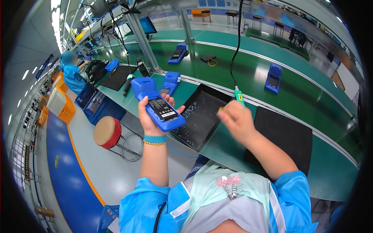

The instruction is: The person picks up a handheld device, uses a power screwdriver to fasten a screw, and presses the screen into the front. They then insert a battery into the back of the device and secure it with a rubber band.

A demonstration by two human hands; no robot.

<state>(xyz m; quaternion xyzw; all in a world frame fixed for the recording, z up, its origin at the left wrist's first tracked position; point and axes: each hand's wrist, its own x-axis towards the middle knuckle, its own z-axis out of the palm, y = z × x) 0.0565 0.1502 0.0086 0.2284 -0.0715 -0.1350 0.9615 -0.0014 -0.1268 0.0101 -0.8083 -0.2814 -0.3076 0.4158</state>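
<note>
My left hand (149,118) is wrapped round a blue handheld terminal (140,87), back side up, with a black labelled battery (163,108) showing in it. My right hand (237,119) is raised over the right side of a black tray (200,141) with small screws scattered in it. Its fingers are curled into a pinch, with something small and yellowish at the tips that I cannot make out. Just behind that hand hangs a teal electric screwdriver (238,94) on a black cable, its lower end hidden. Another blue terminal (171,82) lies beyond the held one.
A black mat (283,136) lies right of the tray. Two blue terminals (178,53) (273,79) and a dark flat piece (208,58) with a yellow band rest on the green line. Leftward are a second screwdriver (127,85), a red-sided stool (107,132), blue crates (97,105) and a co-worker (74,73).
</note>
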